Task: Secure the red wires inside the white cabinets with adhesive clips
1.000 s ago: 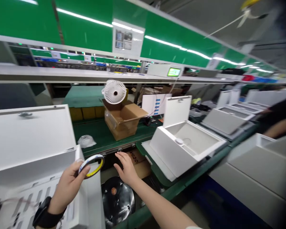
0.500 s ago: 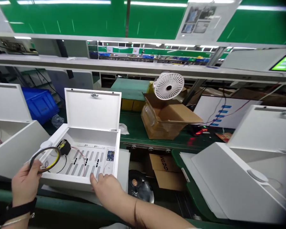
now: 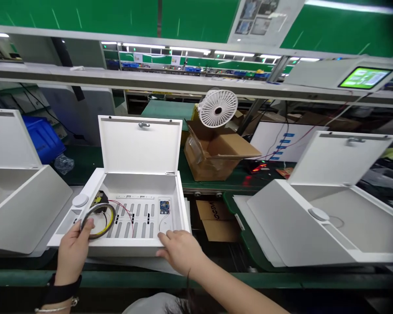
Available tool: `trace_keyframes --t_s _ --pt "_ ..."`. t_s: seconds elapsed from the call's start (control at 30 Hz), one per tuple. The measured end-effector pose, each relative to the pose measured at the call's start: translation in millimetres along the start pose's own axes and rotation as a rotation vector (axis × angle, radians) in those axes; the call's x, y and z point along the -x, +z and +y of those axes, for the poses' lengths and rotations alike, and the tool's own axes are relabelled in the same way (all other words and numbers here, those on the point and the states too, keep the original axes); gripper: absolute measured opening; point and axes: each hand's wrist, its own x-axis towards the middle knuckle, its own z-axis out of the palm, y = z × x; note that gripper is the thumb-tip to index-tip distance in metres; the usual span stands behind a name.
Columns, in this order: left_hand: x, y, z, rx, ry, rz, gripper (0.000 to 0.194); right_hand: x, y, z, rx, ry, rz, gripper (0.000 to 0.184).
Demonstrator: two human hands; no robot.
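Now your left hand (image 3: pixel 74 246) pinches ring-shaped tape roll (image 3: pixel 99 236), yellow inside, over left front of smooth white box (image 3: pixel 131 251); your right hand (image 3: pixel 185 254) rests on front rim (image 3: pixel 127 241), fingers bent, thumb apart. Two matching boxes (image 3: pixel 29 222) flank it, three lids (image 3: pixel 139 146) raised. Middle box holds slotted base (image 3: pixel 140 211), one blue circuit board (image 3: pixel 164 207). One ribbed fan (image 3: pixel 225 107) above cardboard carton (image 3: pixel 212 169).

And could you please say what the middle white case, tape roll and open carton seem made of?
Middle white case: smooth, satin white; probably painted metal given its thin lid, possibly plastic.
Tape roll: dull grey edge, yellow core of perhaps cardboard or plastic; tape material unclear.
Open carton: matt brown cardboard, judging by its folded flaps.
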Motion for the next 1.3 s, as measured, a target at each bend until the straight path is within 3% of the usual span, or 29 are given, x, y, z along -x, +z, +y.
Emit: trace_keyframes --t_s 0.17,0.4,0.6,0.87,1.1,1.23,1.3 --pt "38 41.8 35 0.036 -0.064 -0.229 0.049 50 -10 47 -0.067 0.076 0.029 0.038" --pt "76 91.8 51 0.256 -0.189 -0.540 0.046 97 -20 95 -0.158 0.287 0.088 0.048" --pt "103 129.9 66 0.441 -0.301 -0.686 0.046 127 -18 135 -0.173 0.495 0.122 0.057" --pt "130 176.9 95 0.528 -0.320 -0.949 0.050 166 -21 183 -0.159 0.678 0.122 0.050" --pt "134 188.6 101 0.528 -0.329 -1.009 0.052 170 -23 188 -0.189 0.716 0.150 0.049" --pt "132 179.3 96 0.598 -0.408 -0.981 0.054 169 -19 189 -0.306 0.753 0.222 0.043" --pt "127 168.1 92 0.631 -0.434 -0.918 0.054 160 -15 186 -0.393 0.778 0.340 0.039"
